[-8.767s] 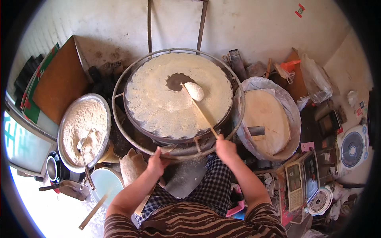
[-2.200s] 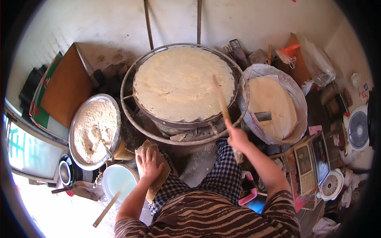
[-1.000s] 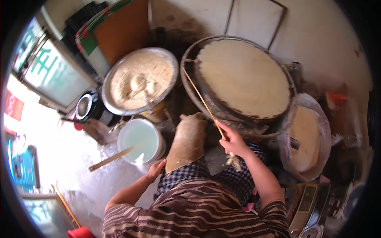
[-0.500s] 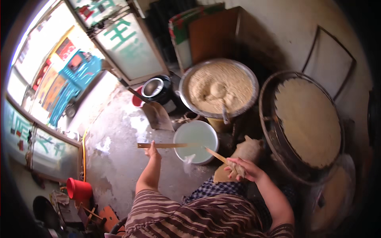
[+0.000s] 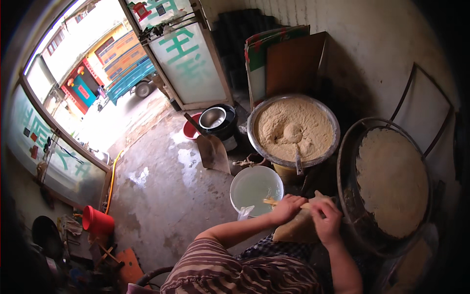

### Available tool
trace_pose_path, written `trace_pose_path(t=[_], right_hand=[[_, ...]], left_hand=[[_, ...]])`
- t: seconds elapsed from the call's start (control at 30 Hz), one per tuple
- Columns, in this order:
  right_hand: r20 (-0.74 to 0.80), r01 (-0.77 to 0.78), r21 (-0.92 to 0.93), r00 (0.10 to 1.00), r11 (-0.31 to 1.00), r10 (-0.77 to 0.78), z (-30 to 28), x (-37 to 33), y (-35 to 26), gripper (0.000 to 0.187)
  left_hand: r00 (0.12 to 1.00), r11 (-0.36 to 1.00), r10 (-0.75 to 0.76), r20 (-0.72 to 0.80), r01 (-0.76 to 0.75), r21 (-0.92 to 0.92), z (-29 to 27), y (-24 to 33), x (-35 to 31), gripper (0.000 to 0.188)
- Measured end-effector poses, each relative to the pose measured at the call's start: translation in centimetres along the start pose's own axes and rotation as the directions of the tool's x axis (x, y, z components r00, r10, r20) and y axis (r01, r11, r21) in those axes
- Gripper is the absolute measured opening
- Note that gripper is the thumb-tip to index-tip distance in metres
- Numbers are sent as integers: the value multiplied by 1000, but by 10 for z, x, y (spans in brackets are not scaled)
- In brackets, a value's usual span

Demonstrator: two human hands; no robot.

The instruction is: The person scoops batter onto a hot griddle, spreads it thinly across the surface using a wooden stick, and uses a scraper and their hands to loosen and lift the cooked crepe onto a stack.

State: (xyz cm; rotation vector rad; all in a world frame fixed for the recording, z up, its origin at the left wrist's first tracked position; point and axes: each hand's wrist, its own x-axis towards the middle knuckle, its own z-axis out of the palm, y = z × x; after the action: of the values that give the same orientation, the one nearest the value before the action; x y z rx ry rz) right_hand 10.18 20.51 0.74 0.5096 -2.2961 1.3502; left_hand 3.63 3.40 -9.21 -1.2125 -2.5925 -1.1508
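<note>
My left hand (image 5: 289, 209) reaches across to the right, its fingers wrapped round a pale wooden strip (image 5: 270, 201) whose end sticks out toward the water basin (image 5: 236, 194). Close beside it my right hand (image 5: 326, 219) is closed, fingertips pressed together at the other end of the left hand's grip; what they hold is hidden. Under both hands lies a tan sheet or board (image 5: 294, 232) over my checked lap. A large metal bowl (image 5: 335, 142) of thick beige batter (image 5: 313, 122) stands beyond, with a ladle handle (image 5: 298, 160) sticking out.
At right a big round pan (image 5: 344, 181) carries a flat pale sheet (image 5: 391, 183). A shovel (image 5: 214, 154) lies near the dark tub (image 5: 228, 131) holding a steel bowl (image 5: 212, 118). A red bucket (image 5: 98, 220) stands at the left, by the yellow hose (image 5: 114, 179) and glass doors.
My left hand has moved right, from the floor side of the basin to beside my right hand. The strips no longer stretch apart over the basin. The view has shifted, showing more of the doorway.
</note>
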Motion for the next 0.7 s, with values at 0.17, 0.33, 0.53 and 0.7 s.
trace_pose_path(t=[0.17, 0.33, 0.53, 0.7], right_hand=[[-137, -206, -66, 971, 976, 196, -90, -29, -40, 13], [-1, -319, -688, 899, 652, 438, -168, -69, -45, 27], [426, -366, -544, 655, 755, 624, -220, -144, -7, 31], [146, -826, 18, 560, 564, 816, -172, -167, -1, 34]], left_hand=[[983, 985, 81, 165, -104, 136, 43, -23, -13, 24], [904, 963, 145, 402, -222, 152, 47, 25, -1, 20], [754, 763, 383, 533, -584, 277, 23, 112, 81, 20], [733, 746, 582, 352, -654, 129, 53, 68, 169, 64]])
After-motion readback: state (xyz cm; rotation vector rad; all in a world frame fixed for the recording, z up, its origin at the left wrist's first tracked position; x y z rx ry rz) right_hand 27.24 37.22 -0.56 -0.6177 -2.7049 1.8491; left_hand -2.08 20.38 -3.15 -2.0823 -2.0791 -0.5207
